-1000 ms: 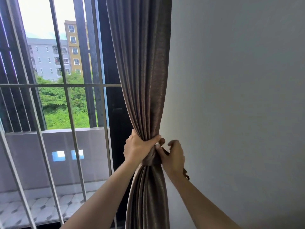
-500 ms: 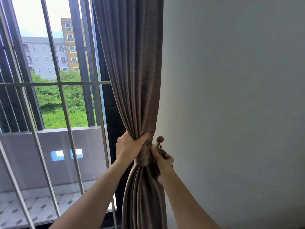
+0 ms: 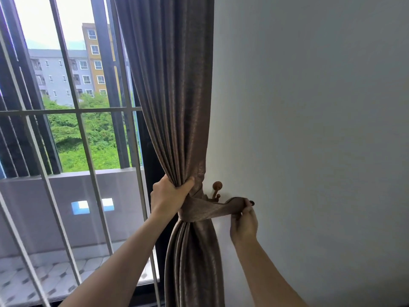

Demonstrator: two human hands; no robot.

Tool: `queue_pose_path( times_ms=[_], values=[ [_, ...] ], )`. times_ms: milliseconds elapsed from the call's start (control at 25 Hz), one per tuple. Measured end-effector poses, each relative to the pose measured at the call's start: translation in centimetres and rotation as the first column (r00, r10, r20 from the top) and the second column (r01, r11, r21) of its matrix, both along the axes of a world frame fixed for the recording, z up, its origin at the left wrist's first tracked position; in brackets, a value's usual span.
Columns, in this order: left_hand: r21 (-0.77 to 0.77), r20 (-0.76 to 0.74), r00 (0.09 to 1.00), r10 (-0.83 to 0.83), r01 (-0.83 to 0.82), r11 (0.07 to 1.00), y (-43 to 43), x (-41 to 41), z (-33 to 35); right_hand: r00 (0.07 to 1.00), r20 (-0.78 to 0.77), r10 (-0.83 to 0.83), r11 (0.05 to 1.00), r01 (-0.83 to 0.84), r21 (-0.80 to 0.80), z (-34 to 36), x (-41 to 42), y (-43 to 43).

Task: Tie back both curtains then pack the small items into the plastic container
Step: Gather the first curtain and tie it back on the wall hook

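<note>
Since the earlier frame, the right hand [image 3: 243, 220] has drawn the tieback band [image 3: 205, 210] out rightward, past the wall hook [image 3: 217, 189]. Its fingers pinch the band's end. The left hand [image 3: 168, 197] is curled tight round the gathered curtain [image 3: 177, 107], at the window's right edge against the wall [image 3: 309, 129].

Risk: the band end may miss the hook or slip from the pinch, and the bundle loosens if the left grip eases.

Clearance: bare wall lies open to the right; window bars [image 3: 66, 111] close off the left.

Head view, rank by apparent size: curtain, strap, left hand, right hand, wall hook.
1. curtain
2. left hand gripping the curtain, right hand pinching the strap, and the strap itself: look alike, unranked
3. wall hook, smallest
</note>
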State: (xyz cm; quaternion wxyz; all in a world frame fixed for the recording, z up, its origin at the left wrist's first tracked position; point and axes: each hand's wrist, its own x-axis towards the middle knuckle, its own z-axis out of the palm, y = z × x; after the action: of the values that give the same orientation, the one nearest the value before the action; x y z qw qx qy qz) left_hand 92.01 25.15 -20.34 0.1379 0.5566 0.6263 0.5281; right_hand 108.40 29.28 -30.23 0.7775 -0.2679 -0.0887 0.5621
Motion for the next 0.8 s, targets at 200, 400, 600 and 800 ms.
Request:
queue_pose_path(
  times_ms=[200, 400, 600, 800],
  values=[
    [0.028, -0.017, 0.999, 0.038, -0.038, 0.999, 0.0, 0.2, 0.0, 0.952, 0.282, 0.119, 0.986, -0.146, 0.075, -0.1, 1.6, -0.1],
    [0.054, -0.036, 0.999, 0.037, -0.035, 0.998, 0.3, 0.0, 0.0, 0.595, 0.800, 0.073, 0.947, -0.293, 0.131, -0.6, 1.0, -0.4],
    [0.066, -0.038, 0.999, 0.016, -0.014, 0.998, 0.2, 0.0, -0.2, 0.481, 0.876, 0.019, 0.962, -0.249, 0.115, -0.4, 0.7, 0.6],
    [0.062, -0.027, 1.000, -0.004, 0.006, 0.998, 0.1, 0.0, -0.1, 0.385, 0.923, 0.020, 0.971, -0.227, 0.074, -0.5, 1.0, 1.3]
  ],
)
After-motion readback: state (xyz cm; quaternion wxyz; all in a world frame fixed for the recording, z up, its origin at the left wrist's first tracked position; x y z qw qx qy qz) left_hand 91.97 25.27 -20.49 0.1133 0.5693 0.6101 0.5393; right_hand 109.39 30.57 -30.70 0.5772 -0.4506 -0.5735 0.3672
